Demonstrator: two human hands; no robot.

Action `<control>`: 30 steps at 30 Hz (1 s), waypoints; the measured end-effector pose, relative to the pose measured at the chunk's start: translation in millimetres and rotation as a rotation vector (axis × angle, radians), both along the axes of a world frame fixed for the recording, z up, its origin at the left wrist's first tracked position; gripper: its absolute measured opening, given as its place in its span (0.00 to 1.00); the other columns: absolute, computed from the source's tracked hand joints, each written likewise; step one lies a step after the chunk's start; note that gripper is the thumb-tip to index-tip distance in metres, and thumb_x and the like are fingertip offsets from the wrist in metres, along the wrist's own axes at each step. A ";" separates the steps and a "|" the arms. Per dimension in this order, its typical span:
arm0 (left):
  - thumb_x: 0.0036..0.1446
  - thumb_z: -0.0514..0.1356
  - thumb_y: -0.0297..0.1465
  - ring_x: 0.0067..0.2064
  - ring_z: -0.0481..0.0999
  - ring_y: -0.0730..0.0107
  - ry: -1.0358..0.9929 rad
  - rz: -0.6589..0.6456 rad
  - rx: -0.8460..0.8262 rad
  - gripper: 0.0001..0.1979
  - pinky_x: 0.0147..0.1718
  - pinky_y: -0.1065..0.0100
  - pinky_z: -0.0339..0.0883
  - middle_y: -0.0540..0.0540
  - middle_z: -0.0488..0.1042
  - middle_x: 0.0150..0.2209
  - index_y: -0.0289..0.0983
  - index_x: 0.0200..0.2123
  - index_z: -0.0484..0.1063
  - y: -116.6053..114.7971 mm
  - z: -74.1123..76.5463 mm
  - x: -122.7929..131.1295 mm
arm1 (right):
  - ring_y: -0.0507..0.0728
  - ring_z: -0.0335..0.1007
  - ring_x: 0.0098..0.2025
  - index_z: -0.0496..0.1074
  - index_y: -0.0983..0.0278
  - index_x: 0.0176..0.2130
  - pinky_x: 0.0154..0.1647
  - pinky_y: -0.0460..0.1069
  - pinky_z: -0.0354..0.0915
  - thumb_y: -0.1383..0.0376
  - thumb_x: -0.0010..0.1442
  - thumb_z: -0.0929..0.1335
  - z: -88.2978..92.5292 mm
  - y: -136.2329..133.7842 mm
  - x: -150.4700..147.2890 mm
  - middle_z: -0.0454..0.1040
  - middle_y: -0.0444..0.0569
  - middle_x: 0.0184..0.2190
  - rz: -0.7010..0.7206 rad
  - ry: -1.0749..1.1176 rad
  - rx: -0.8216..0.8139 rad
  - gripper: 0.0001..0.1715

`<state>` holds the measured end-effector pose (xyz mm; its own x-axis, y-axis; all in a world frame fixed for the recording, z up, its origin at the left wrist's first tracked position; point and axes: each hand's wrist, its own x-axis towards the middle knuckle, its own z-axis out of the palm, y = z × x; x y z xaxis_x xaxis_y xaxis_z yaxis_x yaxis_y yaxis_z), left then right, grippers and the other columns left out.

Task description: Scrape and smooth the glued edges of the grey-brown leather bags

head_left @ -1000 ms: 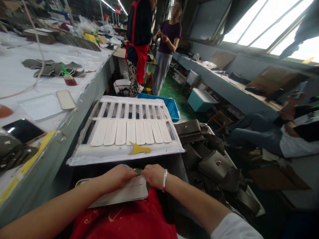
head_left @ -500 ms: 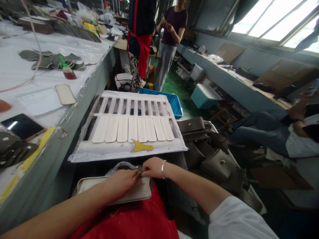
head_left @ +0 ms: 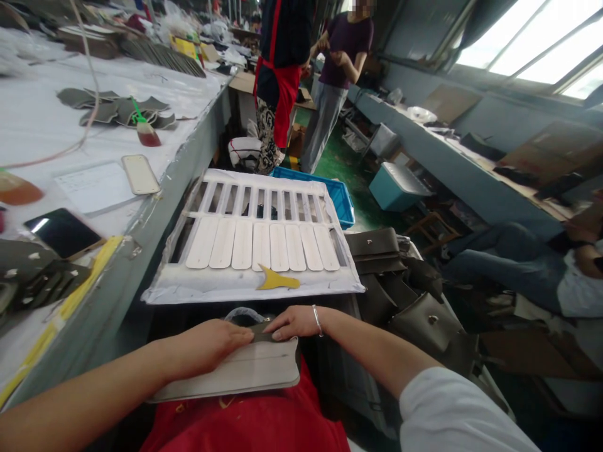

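Note:
On my lap, over a red apron (head_left: 254, 427), lies a dark grey-green leather bag (head_left: 264, 329) with a pale panel (head_left: 254, 367) facing up. My left hand (head_left: 214, 344) rests palm down across it, fingers stretched toward the dark edge. From the other side, my right hand (head_left: 296, 322), with a silver bangle at the wrist, has fingers and thumb close together on that same edge. Behind the hands rises a plastic-wrapped loop (head_left: 244, 312), with a small metal fitting beside it. What lies under the fingers is hidden.
A white slatted rack (head_left: 254, 292) ahead carries several pale strips and a yellow Y-shaped piece (head_left: 277, 280). Dark leather bags (head_left: 419, 320) are piled at right. The left table (head_left: 188, 116) bears a phone (head_left: 61, 231). Two people stand beyond; another sits at right.
The pale panel has tilted, its near edge coming toward me. My left hand has flattened and drawn back from my right hand. The whole view has swung slightly left.

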<state>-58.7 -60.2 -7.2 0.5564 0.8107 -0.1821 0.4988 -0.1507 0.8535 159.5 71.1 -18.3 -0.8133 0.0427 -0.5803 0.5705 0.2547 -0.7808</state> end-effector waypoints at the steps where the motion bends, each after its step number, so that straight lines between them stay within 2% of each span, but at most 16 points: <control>1: 0.56 0.51 0.29 0.50 0.70 0.61 0.038 -0.015 0.013 0.18 0.51 0.63 0.59 0.47 0.70 0.51 0.42 0.50 0.68 -2.3 -2.6 1.5 | 0.55 0.65 0.50 0.68 0.66 0.52 0.51 0.43 0.58 0.61 0.57 0.66 -0.8 -2.4 -2.0 0.71 0.49 0.48 -0.005 0.002 0.005 0.24; 4: 0.56 0.50 0.26 0.54 0.66 0.61 0.149 -0.019 0.046 0.22 0.54 0.63 0.56 0.48 0.64 0.56 0.43 0.55 0.63 -8.6 -8.7 3.7 | 0.55 0.64 0.51 0.67 0.65 0.53 0.52 0.44 0.57 0.59 0.59 0.65 -3.3 -9.9 -10.1 0.70 0.48 0.49 0.003 0.012 0.043 0.23; 9: 0.55 0.49 0.24 0.55 0.65 0.61 0.212 -0.032 0.102 0.26 0.53 0.63 0.57 0.47 0.62 0.57 0.44 0.57 0.60 -15.7 -9.6 -7.0 | 0.55 0.63 0.53 0.66 0.64 0.54 0.54 0.44 0.55 0.59 0.61 0.62 -5.1 -19.3 -28.3 0.68 0.48 0.51 0.077 0.060 0.103 0.23; 12: 0.56 0.48 0.25 0.56 0.64 0.61 0.245 -0.057 0.094 0.25 0.54 0.63 0.56 0.46 0.61 0.58 0.43 0.57 0.59 -22.5 -9.1 -24.2 | 0.54 0.64 0.51 0.65 0.63 0.55 0.52 0.43 0.56 0.61 0.62 0.60 -4.0 -23.0 -40.6 0.69 0.47 0.50 0.136 0.107 0.106 0.22; 18: 0.57 0.50 0.26 0.55 0.65 0.60 0.205 0.075 0.051 0.23 0.54 0.62 0.56 0.49 0.63 0.57 0.46 0.56 0.61 -44.8 -14.1 -66.2 | 0.56 0.65 0.51 0.65 0.64 0.54 0.51 0.45 0.57 0.60 0.63 0.60 0.2 -28.7 -66.2 0.70 0.49 0.49 0.174 0.113 0.061 0.22; 21: 0.57 0.51 0.26 0.54 0.67 0.61 0.205 0.088 0.050 0.22 0.54 0.63 0.57 0.48 0.64 0.56 0.45 0.55 0.63 -51.6 -13.7 -79.5 | 0.55 0.64 0.51 0.64 0.65 0.55 0.52 0.46 0.57 0.61 0.63 0.60 1.9 -32.3 -78.1 0.69 0.49 0.50 0.185 0.109 0.043 0.23; 25: 0.58 0.52 0.28 0.52 0.69 0.61 0.226 0.068 0.127 0.19 0.53 0.63 0.60 0.46 0.67 0.54 0.43 0.53 0.66 -55.9 -9.0 -87.1 | 0.55 0.65 0.50 0.63 0.64 0.55 0.52 0.47 0.58 0.60 0.63 0.60 1.8 -37.0 -91.1 0.69 0.49 0.50 0.158 0.074 0.003 0.23; 30: 0.56 0.52 0.21 0.53 0.68 0.60 0.390 -0.025 0.261 0.22 0.53 0.62 0.62 0.39 0.66 0.54 0.37 0.53 0.65 -61.5 -1.5 -83.7 | 0.56 0.64 0.52 0.65 0.66 0.54 0.54 0.47 0.57 0.61 0.63 0.60 1.9 -42.3 -107.3 0.69 0.49 0.50 0.148 0.084 -0.021 0.23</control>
<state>-142.3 -121.7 -8.7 0.5065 0.8447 -0.1732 0.7687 -0.3513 0.5346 52.2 28.7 -16.4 -0.8554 -0.0924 -0.5097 0.4607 0.3142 -0.8301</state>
